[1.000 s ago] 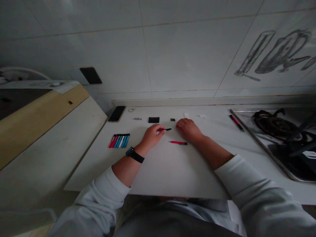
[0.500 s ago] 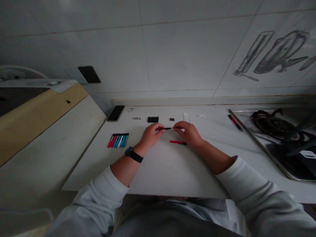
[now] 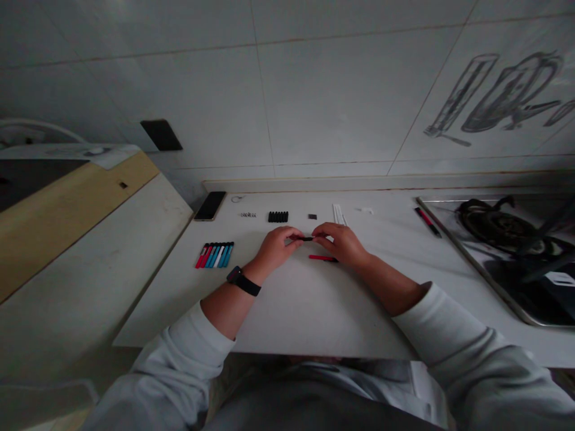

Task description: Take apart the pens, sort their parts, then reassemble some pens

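Between my two hands runs a short black pen part (image 3: 307,239), held level just above the white counter. My left hand (image 3: 276,245) pinches its left end with thumb and fingertips. At its right end, my right hand (image 3: 344,244) is closed in a pinch; the fingers hide that tip. Under my right hand lies a red pen barrel (image 3: 320,257) with a dark end. Beyond the hands are a row of black ribbed pieces (image 3: 278,216), small dark bits (image 3: 312,216) and thin white sticks (image 3: 338,214).
Red, blue and white pen barrels (image 3: 214,255) lie in a row at the left. Behind them are a phone (image 3: 210,206), a ring (image 3: 237,199) and small springs (image 3: 248,214). A red-and-black pen (image 3: 427,222) lies beside the gas stove (image 3: 494,281) at the right.
My hands have come slightly closer together and the black part has dropped a little. The small pale tip seen at its right end is now covered by my right fingers.
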Demonstrator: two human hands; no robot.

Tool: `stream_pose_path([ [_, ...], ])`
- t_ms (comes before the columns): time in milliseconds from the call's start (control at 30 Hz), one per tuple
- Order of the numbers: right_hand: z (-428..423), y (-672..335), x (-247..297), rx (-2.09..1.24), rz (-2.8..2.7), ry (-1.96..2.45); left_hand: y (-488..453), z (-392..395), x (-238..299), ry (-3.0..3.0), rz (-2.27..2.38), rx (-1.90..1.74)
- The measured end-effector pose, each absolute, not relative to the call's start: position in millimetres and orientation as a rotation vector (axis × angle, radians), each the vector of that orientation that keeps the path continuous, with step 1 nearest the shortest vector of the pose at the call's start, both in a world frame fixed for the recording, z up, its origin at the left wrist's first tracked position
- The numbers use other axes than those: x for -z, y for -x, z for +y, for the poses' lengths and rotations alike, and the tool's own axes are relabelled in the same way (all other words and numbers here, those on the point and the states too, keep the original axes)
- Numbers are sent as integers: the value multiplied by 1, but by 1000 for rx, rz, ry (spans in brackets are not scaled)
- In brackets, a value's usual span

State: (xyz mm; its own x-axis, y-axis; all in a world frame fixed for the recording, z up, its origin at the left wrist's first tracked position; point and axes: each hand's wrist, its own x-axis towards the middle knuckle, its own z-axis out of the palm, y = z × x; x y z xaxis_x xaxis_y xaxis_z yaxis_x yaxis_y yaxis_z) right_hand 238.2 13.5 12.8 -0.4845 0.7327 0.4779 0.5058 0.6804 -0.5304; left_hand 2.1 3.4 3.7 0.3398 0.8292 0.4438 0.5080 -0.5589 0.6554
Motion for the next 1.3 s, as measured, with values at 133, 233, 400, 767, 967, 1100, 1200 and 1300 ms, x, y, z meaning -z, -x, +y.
stream_pose_path([
  [133, 9, -236, -14, -460, -2235, 875, -4, 1, -5, -2267, 1100, -961],
  [233, 7, -236, -20, -490, -2248, 875, -5, 0, -5, -2236, 1086, -935],
  [400, 25, -264, -33, -265, -2025, 1318, -4, 0, -3, -2121, 1146, -1029],
  [767, 50, -303, -12, -146, -2116, 2080, -5, 0, -1, -2112, 1166, -1049],
  [967, 42, -313, -31, -120, -2194, 2376, -5, -1, -3, -2124, 1178, -1059],
  [1100, 37, -316, -39, -142, -2254, 2452, -5, -1, -4, -2119, 1185, -1058],
  [1200, 35, -315, -43, -168, -2272, 2491, -5, -1, -4, -2139, 1172, -1049],
  [1300, 37, -316, -45, -187, -2289, 2512, -4, -1, -5, -2147, 1191, -1060],
])
